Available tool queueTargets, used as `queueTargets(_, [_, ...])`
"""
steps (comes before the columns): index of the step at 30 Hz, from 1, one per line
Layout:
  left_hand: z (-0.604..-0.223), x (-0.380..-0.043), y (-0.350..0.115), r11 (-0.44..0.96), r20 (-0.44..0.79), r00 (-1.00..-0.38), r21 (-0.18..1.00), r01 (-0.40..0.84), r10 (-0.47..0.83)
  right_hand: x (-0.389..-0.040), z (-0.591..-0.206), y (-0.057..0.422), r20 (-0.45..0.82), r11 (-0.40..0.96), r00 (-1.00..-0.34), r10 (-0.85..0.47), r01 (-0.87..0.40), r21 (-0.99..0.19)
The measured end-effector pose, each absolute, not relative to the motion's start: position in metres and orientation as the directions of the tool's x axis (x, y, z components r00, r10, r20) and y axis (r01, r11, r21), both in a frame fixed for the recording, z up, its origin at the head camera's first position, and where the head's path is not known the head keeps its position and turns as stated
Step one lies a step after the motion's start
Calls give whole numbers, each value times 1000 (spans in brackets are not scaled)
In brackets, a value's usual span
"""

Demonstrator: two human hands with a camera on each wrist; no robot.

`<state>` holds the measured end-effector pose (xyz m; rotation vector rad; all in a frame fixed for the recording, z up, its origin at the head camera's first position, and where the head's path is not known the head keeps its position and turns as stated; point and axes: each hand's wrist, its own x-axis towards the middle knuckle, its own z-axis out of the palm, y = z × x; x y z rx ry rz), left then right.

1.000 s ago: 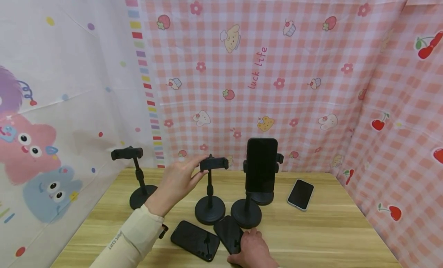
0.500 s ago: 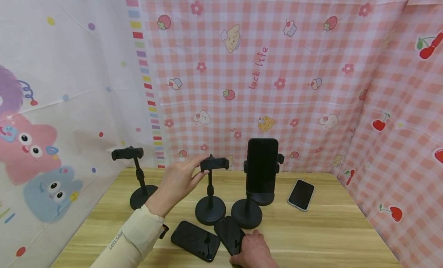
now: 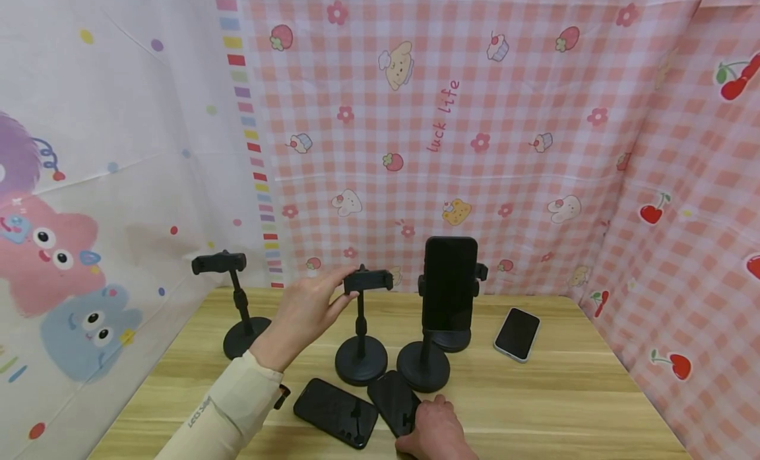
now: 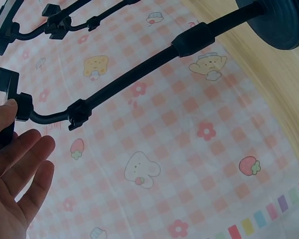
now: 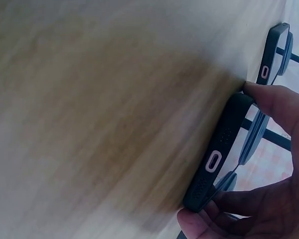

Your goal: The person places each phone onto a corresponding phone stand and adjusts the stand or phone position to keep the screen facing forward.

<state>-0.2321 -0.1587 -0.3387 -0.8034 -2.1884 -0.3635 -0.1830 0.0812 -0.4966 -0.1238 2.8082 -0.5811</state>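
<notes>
My left hand (image 3: pixel 303 315) holds the clamp (image 3: pixel 368 280) at the top of the middle black phone stand (image 3: pixel 361 361). In the left wrist view the thumb presses on the clamp, while the other fingers extend below it. My right hand (image 3: pixel 438 430) grips a black phone (image 3: pixel 392 399) lying on the table. The right wrist view shows thumb and fingers at opposite edges of this phone's port end (image 5: pixel 214 159). A second black phone (image 3: pixel 335 412) lies flat to its left, screen up.
Another phone stand (image 3: pixel 240 301) stands at the left. A black phone (image 3: pixel 449 282) is upright in a stand on the right; two round bases show beneath it. A white-edged phone (image 3: pixel 516 334) lies farther right. Patterned curtains (image 3: pixel 475 117) border the wooden table (image 3: pixel 534 414).
My right hand has shifted very slightly to the right along the phone's near end, mostly in the first half second. The left hand and stands keep their places.
</notes>
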Motion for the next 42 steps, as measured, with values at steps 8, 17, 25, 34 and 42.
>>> queueTargets(8, [-339, -232, -159, 759, 756, -490, -15, 651, 435, -180, -496, 83, -208, 917, -968, -143, -50, -396])
queueTargets(17, [-338, -231, -158, 759, 757, -486, -20, 651, 437, -180, -494, 85, -166, 919, -978, -123, -49, -391])
queueTargets(25, [-339, -232, -159, 763, 752, -492, -21, 646, 437, -178, -489, 86, -181, 917, -975, -128, -47, -395])
queueTargets(34, [-339, -232, -158, 759, 763, -474, -33, 650, 439, -175, -487, 91, -160, 924, -976, -147, -78, -374])
queueTargets(42, [-340, -231, -158, 757, 769, -463, -41, 652, 440, -169, -485, 95, -95, 916, -986, -134, -87, -391])
